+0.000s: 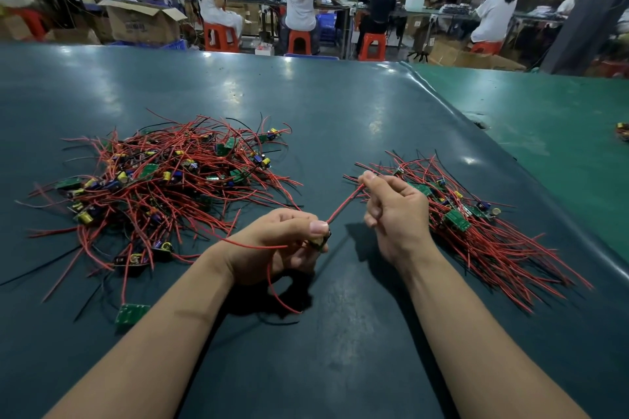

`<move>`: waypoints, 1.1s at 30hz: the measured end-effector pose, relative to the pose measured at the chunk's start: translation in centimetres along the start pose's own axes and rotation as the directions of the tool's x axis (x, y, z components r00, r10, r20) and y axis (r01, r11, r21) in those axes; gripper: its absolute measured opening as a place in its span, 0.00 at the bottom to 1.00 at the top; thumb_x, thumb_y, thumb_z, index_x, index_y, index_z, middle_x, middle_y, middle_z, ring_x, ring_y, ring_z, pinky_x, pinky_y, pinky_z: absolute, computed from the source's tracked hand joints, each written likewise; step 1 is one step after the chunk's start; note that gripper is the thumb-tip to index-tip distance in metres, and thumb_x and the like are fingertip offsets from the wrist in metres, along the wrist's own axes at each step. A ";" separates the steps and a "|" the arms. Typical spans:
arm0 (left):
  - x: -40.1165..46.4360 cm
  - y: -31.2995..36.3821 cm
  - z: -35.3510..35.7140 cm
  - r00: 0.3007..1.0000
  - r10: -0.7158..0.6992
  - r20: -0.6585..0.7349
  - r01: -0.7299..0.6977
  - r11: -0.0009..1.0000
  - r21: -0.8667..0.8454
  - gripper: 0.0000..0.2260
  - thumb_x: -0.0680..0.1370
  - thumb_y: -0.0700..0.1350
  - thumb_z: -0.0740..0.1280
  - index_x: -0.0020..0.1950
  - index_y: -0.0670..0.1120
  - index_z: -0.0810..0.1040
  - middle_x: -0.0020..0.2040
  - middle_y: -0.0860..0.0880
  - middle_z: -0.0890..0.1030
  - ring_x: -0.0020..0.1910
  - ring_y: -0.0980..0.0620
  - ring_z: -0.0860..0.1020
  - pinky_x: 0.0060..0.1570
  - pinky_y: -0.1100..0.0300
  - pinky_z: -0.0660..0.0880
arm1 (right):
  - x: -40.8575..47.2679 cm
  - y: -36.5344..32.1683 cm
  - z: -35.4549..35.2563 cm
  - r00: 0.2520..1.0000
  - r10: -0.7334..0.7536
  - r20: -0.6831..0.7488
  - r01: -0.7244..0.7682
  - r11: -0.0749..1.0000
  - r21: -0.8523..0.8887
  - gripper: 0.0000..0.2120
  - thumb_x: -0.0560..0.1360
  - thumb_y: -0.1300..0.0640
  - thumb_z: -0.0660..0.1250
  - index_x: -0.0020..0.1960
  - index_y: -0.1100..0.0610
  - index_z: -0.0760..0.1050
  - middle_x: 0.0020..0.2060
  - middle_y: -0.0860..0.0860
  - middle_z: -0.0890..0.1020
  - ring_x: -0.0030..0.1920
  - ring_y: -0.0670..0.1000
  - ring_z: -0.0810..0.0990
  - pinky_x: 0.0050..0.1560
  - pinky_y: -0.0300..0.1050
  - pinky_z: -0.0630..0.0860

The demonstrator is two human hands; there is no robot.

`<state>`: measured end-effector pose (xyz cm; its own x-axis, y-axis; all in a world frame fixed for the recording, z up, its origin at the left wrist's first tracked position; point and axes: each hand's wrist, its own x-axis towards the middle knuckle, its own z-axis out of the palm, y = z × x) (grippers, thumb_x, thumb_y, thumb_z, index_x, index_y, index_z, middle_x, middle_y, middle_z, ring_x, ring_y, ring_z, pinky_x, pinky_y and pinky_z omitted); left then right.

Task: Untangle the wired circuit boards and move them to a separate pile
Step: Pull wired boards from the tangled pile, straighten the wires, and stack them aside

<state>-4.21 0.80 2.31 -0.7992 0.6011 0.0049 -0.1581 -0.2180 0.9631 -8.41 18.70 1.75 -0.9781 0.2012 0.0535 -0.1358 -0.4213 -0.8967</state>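
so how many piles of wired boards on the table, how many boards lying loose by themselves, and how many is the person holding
Piles of wired boards: 2, the tangled pile on the left and the sorted pile on the right
Loose boards lying alone: 1, the green board near the left forearm
Boards in hand: 1, the held board gripped by the left hand, its red wire pinched by the right hand
Total: 4
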 end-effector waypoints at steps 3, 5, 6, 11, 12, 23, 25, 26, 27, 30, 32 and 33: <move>-0.1 -0.1 -0.2 0.998 0.020 0.052 -0.017 0.999 -0.046 0.16 0.65 0.52 0.78 0.29 0.48 0.74 0.22 0.52 0.68 0.23 0.56 0.65 0.30 0.65 0.63 | 0.2 0.0 -0.2 0.999 0.003 -0.036 -0.001 0.999 0.051 0.08 0.79 0.62 0.67 0.41 0.62 0.76 0.24 0.47 0.75 0.20 0.43 0.63 0.19 0.34 0.61; -0.3 -0.2 -0.3 0.997 0.023 0.070 -0.015 0.992 -0.122 0.15 0.64 0.53 0.79 0.31 0.47 0.77 0.25 0.52 0.70 0.25 0.57 0.65 0.31 0.65 0.65 | 0.6 -0.3 -0.6 0.997 0.038 -0.068 -0.029 0.993 0.117 0.10 0.81 0.59 0.63 0.43 0.61 0.76 0.25 0.48 0.71 0.20 0.43 0.63 0.20 0.34 0.60; -0.3 -0.2 -0.3 0.999 0.023 0.038 -0.017 0.987 -0.161 0.14 0.64 0.54 0.79 0.33 0.46 0.79 0.27 0.53 0.71 0.26 0.57 0.64 0.30 0.64 0.62 | 0.7 -0.5 -0.7 0.997 0.058 -0.058 -0.052 0.994 0.100 0.10 0.81 0.58 0.62 0.44 0.60 0.77 0.26 0.49 0.70 0.21 0.44 0.63 0.20 0.34 0.60; 0.5 0.1 -0.7 0.937 0.045 -0.347 -0.147 0.950 -0.275 0.15 0.73 0.57 0.67 0.40 0.46 0.84 0.28 0.54 0.59 0.23 0.58 0.57 0.25 0.65 0.56 | -1.6 1.1 0.6 0.971 0.024 0.239 0.069 0.925 -0.374 0.04 0.77 0.61 0.69 0.44 0.55 0.79 0.28 0.49 0.75 0.22 0.45 0.69 0.19 0.37 0.67; 0.6 0.2 -0.8 0.918 0.063 -0.391 -0.182 0.944 -0.275 0.14 0.73 0.55 0.66 0.40 0.47 0.84 0.28 0.54 0.60 0.23 0.58 0.56 0.25 0.65 0.54 | -2.0 1.5 0.8 0.947 -0.036 0.320 0.194 0.858 -0.476 0.05 0.76 0.61 0.70 0.46 0.52 0.80 0.29 0.48 0.77 0.25 0.46 0.72 0.21 0.41 0.72; 1.1 -0.2 -0.6 0.871 0.081 -0.484 -0.179 0.971 -0.159 0.05 0.72 0.43 0.70 0.45 0.46 0.76 0.35 0.51 0.74 0.27 0.57 0.64 0.29 0.64 0.61 | -2.7 2.2 1.4 0.777 -0.422 0.467 0.619 0.646 -0.447 0.14 0.74 0.57 0.70 0.59 0.56 0.81 0.40 0.51 0.82 0.36 0.45 0.80 0.39 0.50 0.79; 1.2 -0.2 -0.5 0.857 0.074 -0.511 -0.166 0.977 -0.137 0.03 0.74 0.42 0.69 0.44 0.44 0.77 0.35 0.49 0.73 0.28 0.56 0.64 0.30 0.64 0.62 | -2.8 2.3 1.3 0.743 -0.445 0.500 0.660 0.610 -0.439 0.14 0.74 0.62 0.71 0.59 0.60 0.81 0.41 0.54 0.82 0.36 0.50 0.81 0.38 0.56 0.80; 1.2 -0.3 -0.5 0.850 0.073 -0.522 -0.164 0.978 -0.130 0.03 0.76 0.41 0.68 0.43 0.43 0.77 0.34 0.48 0.72 0.28 0.56 0.64 0.29 0.65 0.63 | -2.9 2.3 1.4 0.733 -0.445 0.514 0.670 0.600 -0.437 0.16 0.73 0.64 0.72 0.60 0.61 0.80 0.42 0.54 0.81 0.37 0.52 0.81 0.38 0.57 0.81; 1.3 -0.4 -0.4 0.847 0.076 -0.527 -0.166 0.978 -0.125 0.05 0.77 0.40 0.66 0.42 0.43 0.76 0.32 0.48 0.69 0.28 0.56 0.63 0.27 0.66 0.63 | -2.9 2.2 1.5 0.719 -0.451 0.528 0.684 0.591 -0.426 0.17 0.72 0.66 0.72 0.61 0.62 0.80 0.42 0.55 0.81 0.38 0.53 0.81 0.40 0.56 0.81; 1.3 -0.5 -0.2 0.852 0.109 -0.512 -0.179 0.980 -0.089 0.07 0.77 0.38 0.64 0.38 0.42 0.73 0.29 0.48 0.63 0.25 0.56 0.60 0.23 0.68 0.60 | -3.3 2.0 1.8 0.673 -0.498 0.547 0.731 0.558 -0.392 0.12 0.72 0.65 0.73 0.55 0.63 0.83 0.39 0.56 0.82 0.36 0.52 0.80 0.35 0.54 0.80; 1.3 -0.4 -0.2 0.858 0.126 -0.498 -0.182 0.981 -0.064 0.08 0.75 0.40 0.66 0.36 0.43 0.73 0.27 0.49 0.64 0.24 0.56 0.61 0.23 0.67 0.60 | -3.5 1.9 2.0 0.743 -0.474 0.473 0.657 0.652 -0.379 0.06 0.73 0.62 0.73 0.50 0.60 0.84 0.36 0.53 0.82 0.32 0.49 0.79 0.30 0.48 0.78; 1.4 -0.4 -0.2 0.858 0.129 -0.497 -0.180 0.982 -0.055 0.10 0.75 0.41 0.66 0.34 0.44 0.72 0.26 0.49 0.64 0.24 0.55 0.61 0.24 0.66 0.61 | -3.6 1.7 2.2 0.812 -0.422 0.403 0.562 0.751 -0.346 0.04 0.74 0.61 0.72 0.48 0.60 0.84 0.34 0.51 0.82 0.30 0.48 0.78 0.28 0.44 0.76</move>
<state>-5.33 1.58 1.86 -0.9944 0.1060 -0.0054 -0.0440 -0.3646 0.9301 -5.49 15.32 1.05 -0.8008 -0.0153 0.5987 -0.5968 0.1025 -0.7958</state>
